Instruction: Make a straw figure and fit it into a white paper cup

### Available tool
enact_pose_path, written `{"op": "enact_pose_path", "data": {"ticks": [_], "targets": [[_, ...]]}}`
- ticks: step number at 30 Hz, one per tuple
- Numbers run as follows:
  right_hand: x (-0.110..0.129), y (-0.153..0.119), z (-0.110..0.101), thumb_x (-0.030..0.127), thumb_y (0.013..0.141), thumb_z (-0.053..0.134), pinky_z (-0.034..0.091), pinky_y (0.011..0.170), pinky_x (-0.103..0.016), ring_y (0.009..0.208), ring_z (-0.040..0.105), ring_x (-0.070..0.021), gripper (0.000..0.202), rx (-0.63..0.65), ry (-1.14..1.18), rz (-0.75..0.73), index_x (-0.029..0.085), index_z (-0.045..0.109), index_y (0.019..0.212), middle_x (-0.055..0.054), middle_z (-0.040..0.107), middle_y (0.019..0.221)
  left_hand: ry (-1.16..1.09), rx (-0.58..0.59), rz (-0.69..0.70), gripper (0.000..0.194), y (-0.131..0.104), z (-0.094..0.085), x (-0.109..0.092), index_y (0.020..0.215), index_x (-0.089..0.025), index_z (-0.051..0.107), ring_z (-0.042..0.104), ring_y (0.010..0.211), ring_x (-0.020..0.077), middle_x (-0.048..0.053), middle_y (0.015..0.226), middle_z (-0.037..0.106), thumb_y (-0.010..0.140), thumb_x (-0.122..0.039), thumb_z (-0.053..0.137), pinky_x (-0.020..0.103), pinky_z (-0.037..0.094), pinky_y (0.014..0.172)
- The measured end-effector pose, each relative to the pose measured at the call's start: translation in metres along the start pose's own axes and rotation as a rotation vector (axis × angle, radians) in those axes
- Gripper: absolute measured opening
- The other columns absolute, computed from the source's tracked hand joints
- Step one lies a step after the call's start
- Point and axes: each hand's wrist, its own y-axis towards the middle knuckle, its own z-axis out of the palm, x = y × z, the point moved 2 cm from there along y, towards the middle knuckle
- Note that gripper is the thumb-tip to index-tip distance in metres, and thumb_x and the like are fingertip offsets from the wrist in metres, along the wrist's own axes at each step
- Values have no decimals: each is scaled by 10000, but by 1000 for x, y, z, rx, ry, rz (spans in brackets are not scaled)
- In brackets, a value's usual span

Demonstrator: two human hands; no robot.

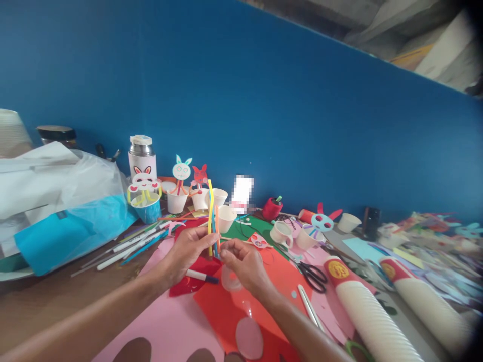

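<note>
My left hand (195,245) pinches a small bunch of upright straws between thumb and fingers: a yellow straw (210,206), an orange straw (217,220) and a thin blue one. At the lower ends of the bunch, the fingers of my right hand (241,261) are closed; they seem to grip the straws there, though the contact is partly hidden. Behind the straws stands a white paper cup (227,219). Beneath my hands are red paper (260,274) and a marker (203,276).
Cups with paper rabbit faces (181,171) line the wall side. Markers (141,239) lie left, beside a blue sheet (71,231). On the right are black-handled scissors (315,277), a white mug (282,234) and stacked paper cups (372,314). A phone-like bright screen (242,193) stands behind.
</note>
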Motion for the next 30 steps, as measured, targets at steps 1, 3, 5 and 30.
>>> {"op": "enact_pose_path", "data": {"ticks": [1,3,5,30], "targets": [[0,0,0,356,725,596,315,485,-193,518,400,-74,214,-5,-23,5,147,582,767,32,499,594,2,-6,-4,210,0,1,0,668,-130,596,477,536,91,-11,579,552,737,-327,598,211,380,530],[1,0,0,321,726,582,311,482,-194,506,400,-73,177,-8,-56,5,147,607,745,29,517,580,18,-18,-1,199,-1,2,-1,648,-130,589,469,523,87,-15,559,546,728,-312,606,202,365,514],[1,1,0,300,728,568,301,468,-193,486,390,-70,164,-5,-80,4,147,628,720,29,526,561,46,-27,14,209,-2,3,-1,625,-131,577,465,514,85,-17,540,541,728,-311,603,198,355,507],[-5,1,4,307,707,567,289,450,-193,451,379,-64,188,-47,-26,29,146,586,613,44,465,495,-199,-134,-57,335,1,8,27,760,-151,627,353,457,64,-62,502,409,700,-478,593,187,298,449]]}}
